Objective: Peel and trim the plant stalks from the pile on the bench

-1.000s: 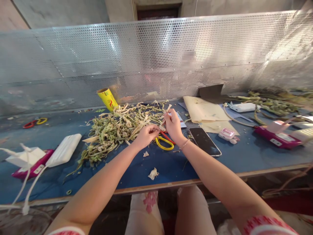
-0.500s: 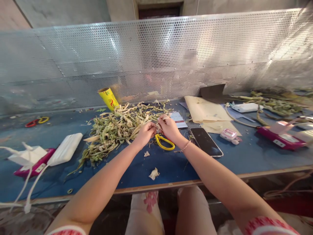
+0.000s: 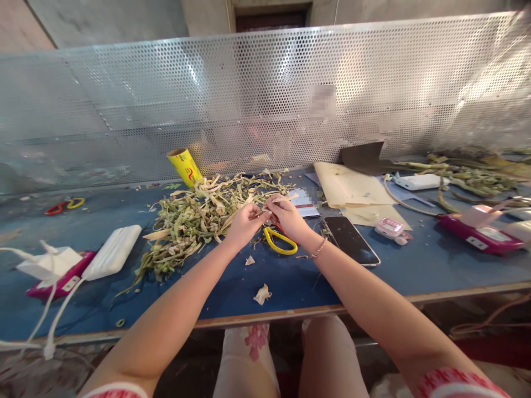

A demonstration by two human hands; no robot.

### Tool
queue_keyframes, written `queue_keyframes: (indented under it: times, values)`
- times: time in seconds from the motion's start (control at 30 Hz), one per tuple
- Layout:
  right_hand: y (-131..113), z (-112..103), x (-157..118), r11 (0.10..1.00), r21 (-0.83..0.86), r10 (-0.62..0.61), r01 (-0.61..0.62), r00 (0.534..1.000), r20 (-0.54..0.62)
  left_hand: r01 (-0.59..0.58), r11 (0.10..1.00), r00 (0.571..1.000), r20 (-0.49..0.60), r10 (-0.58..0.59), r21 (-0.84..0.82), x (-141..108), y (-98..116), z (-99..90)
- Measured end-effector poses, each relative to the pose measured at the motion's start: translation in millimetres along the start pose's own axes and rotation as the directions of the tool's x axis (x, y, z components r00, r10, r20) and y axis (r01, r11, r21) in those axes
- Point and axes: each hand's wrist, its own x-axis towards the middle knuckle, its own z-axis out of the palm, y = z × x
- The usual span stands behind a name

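Over the front of a pile of dried plant leaves [image 3: 186,218], my two hands meet with fingertips pinched together. My left hand [image 3: 245,224] and my right hand [image 3: 287,215] both grip a thin, pale dried plant piece [image 3: 292,197], part of which sticks out above the right fingers. Most of it is hidden by the fingers. Just below them lie scissors with a yellow and a red handle [image 3: 285,251], blades covered by my hands. Two pale dried scraps [image 3: 262,294] rest on the blue table [image 3: 224,296] nearer to me.
A yellow cardboard tube [image 3: 185,167] leans behind the pile. Right of my hands are a phone [image 3: 350,240], a printed card [image 3: 306,209], brown paper [image 3: 352,185] and a pink case [image 3: 389,228]. White power bank [image 3: 113,251] and cables lie left. A perforated metal panel [image 3: 265,105] borders the back.
My fingers have shifted slightly around the plant piece, and a pale strip now shows above my right hand. My left hand has turned a little; the scissors stay where they were.
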Motion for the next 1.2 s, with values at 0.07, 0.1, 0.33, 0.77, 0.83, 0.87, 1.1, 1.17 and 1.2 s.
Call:
queue_keyframes:
  times: [0.07, 0.1, 0.33, 0.77, 0.83, 0.87, 1.1, 1.17, 1.2]
  values:
    - [2, -1, 1, 0.995, -0.09, -0.041, 0.036, 0.997, -0.06, -0.019, 0.999, 1.0, -0.005, 0.019, 0.042, 1, -1, -0.4]
    - [3, -2, 2, 0.987, -0.152, -0.071, 0.057, 0.993, -0.091, -0.033, 0.997, 0.999, -0.009, 0.034, 0.063, 1, -2, -0.6]
    - [5, -4, 0, 0.9, -0.398, -0.275, 0.181, 0.941, -0.195, -0.143, 0.981, 0.99, 0.021, 0.141, 0.13, -1, -3, -0.1]
    - [9, -2, 3, 0.959, -0.255, -0.179, 0.121, 0.959, -0.221, -0.193, 0.966, 0.981, 0.007, 0.195, 0.172, -1, -3, -0.8]
    - [11, -2, 4, 0.975, -0.201, -0.14, 0.096, 0.967, -0.214, -0.181, 0.97, 0.983, -0.001, 0.183, 0.163, 1, -3, -2.3]
    - [11, -2, 5, 0.981, -0.178, -0.12, 0.083, 0.97, -0.21, -0.171, 0.972, 0.985, -0.009, 0.175, 0.161, 1, -3, -3.1]
    - [4, 1, 2, 0.999, -0.024, 0.025, -0.028, 0.993, -0.114, -0.107, 0.994, 0.994, -0.019, 0.107, 0.037, 6, -8, -9.0]
    - [2, 2, 1, 0.999, 0.016, 0.051, -0.05, 0.996, -0.071, -0.04, 0.993, 0.999, 0.019, 0.042, -0.109, 8, -11, -10.5]
    - [1, 1, 1, 0.998, 0.034, 0.063, -0.061, 0.997, -0.055, -0.01, 0.984, 0.999, 0.04, 0.017, -0.176, 9, -13, -11.0]
